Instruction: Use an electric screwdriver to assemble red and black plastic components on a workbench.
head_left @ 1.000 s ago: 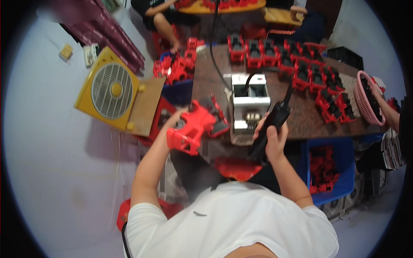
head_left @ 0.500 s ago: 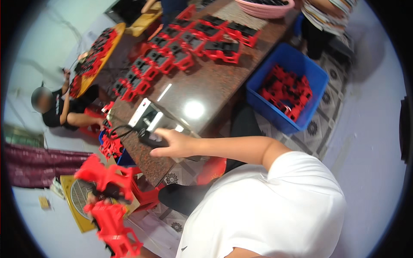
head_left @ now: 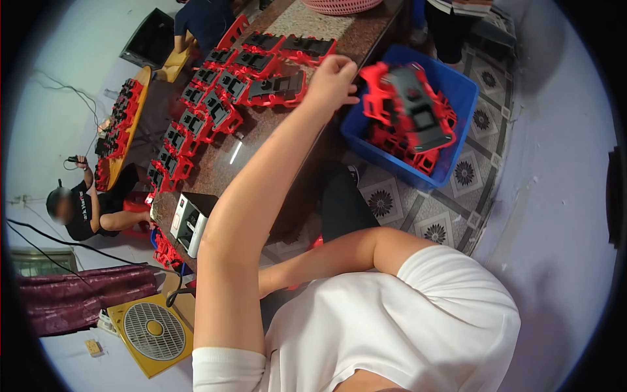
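Observation:
My left arm reaches far across to the blue bin (head_left: 385,161). The left hand (head_left: 332,83) is beside its near-left rim, fingers loosely bent and apart, with nothing seen in them. A red plastic frame with a black panel (head_left: 416,108), blurred by motion, is over the bin, apart from that hand. More red and black parts (head_left: 424,161) lie inside the bin. My right forearm (head_left: 320,259) crosses in front of my body and passes behind the left arm, which hides the right hand. Near the left elbow stands a white and black box (head_left: 191,223) on the table corner.
Rows of red frames with black panels (head_left: 219,108) cover the far-left part of the stone table (head_left: 261,160). A black cable (head_left: 85,249) curves in from the left. A yellow fan (head_left: 155,328) stands lower left. Other people (head_left: 88,212) are around the table, and a pink basket (head_left: 343,5) is at the back.
My left hand has swung from the lower left, where it held red frames, up to the bin and let go. My right hand has left the white and black box and is now hidden.

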`<state>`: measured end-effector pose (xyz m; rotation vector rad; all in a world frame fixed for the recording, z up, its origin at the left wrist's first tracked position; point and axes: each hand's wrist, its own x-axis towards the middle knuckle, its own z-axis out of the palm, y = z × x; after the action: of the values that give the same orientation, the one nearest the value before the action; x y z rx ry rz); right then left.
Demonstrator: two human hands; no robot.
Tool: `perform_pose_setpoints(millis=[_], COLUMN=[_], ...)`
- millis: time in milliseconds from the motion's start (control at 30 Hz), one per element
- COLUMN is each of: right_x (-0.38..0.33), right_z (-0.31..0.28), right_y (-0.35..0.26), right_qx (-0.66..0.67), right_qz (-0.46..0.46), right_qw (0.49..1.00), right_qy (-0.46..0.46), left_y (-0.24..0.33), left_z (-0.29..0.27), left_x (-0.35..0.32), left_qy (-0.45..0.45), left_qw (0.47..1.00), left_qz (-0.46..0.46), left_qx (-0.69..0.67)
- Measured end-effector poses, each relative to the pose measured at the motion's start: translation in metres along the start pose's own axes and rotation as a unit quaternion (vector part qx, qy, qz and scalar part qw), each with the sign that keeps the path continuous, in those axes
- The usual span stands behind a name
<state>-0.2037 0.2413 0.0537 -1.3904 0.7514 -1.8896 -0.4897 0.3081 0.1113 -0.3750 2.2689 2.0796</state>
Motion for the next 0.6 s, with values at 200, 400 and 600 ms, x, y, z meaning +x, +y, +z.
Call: perform_pose_setpoints(millis=[200,400,600], right_x=[-0.012,0.000,0.013], right_z=[-0.036,-0.064,-0.102], right_y=[0.015,0.025,0.015], right_qx=[-0.033,-0.046,-0.085], right_qz=[0.069,0.067,0.098], right_qw=[0.997,0.996,0.991], right_qy=[0.013,0.030,0.016], left_y=[-0.076,-0.089,-0.086], left_z=[-0.057,-0.092,-0.064], left_x=[0.076,0.115,0.120], left_qy=[0.152,0.179,0.138], left_qw=[0.811,0.697,0.716], left_qz=[0.220,0.171,0.265], left_qx=[0.521,0.673,0.632])
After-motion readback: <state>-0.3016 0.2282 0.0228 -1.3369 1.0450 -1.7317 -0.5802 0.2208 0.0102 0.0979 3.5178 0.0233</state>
